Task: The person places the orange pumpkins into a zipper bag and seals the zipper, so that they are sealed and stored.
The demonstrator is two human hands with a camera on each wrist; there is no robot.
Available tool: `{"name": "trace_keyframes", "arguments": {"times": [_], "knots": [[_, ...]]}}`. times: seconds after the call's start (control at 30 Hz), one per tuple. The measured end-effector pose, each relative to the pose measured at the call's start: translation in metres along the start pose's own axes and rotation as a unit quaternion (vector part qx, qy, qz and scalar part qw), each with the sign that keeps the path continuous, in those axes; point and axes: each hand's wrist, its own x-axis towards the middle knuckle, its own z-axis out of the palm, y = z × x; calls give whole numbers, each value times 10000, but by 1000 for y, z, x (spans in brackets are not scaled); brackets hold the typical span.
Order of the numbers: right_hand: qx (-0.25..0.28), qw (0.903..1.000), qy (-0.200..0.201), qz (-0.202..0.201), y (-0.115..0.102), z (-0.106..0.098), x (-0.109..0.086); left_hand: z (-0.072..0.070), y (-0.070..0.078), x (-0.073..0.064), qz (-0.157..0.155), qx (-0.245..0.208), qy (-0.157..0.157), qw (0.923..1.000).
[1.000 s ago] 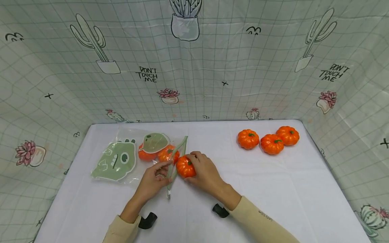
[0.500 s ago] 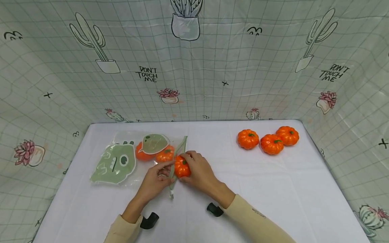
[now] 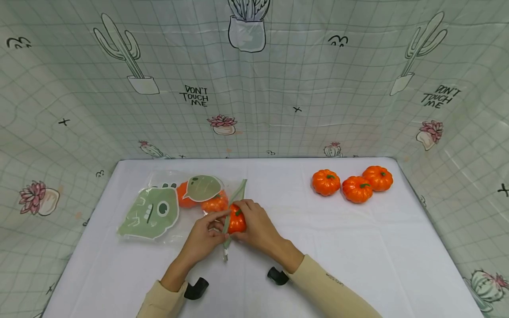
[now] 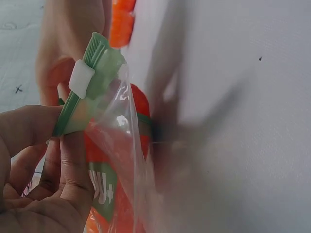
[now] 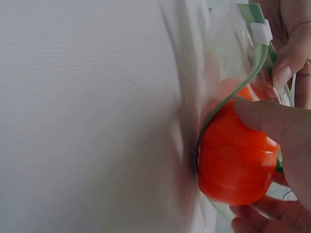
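Note:
A clear zip bag [image 3: 153,214] printed with green cartoon creatures lies on the left of the table, its green-edged mouth facing right. My left hand [image 3: 203,234] pinches the green rim, close to the white slider [image 4: 81,78]. Orange toy pumpkins [image 3: 214,203] show through the plastic inside. In my right hand [image 3: 258,229], thumb and fingers grip another small orange pumpkin [image 5: 238,155] with a green stem. This one sits partly within the bag's opening; the right wrist view shows the green rim curving around its side.
At the back right of the white table [image 3: 338,247], three more pumpkins [image 3: 356,189] stand close together. A black wrist camera [image 3: 196,289] sits under the left sleeve, another [image 3: 277,276] under the right. Patterned cloth [image 3: 254,88] hangs behind and at both sides.
My right hand has moved left, bringing the pumpkin from beside the bag's rim into its mouth. The pumpkins inside have shifted slightly left. My left hand keeps its pinch on the rim.

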Motion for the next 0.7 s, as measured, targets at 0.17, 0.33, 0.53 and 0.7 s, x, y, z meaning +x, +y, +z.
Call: {"name": "trace_keyframes", "arguments": {"times": [0.17,0.33,0.53,0.7], "knots": [[600,9976,-351,-28,6,0,-4,0,1,-2,25,8,36,10000],[1328,9886,-694,125,14,-6,-7,-1,3,-4,45,50,69,10000],[1191,9914,-505,-215,23,-8,-10,-2,4,-3,-40,65,36,10000],[1000,9938,-298,-390,23,-4,-11,-2,3,-2,-98,117,-4,9999]]}}
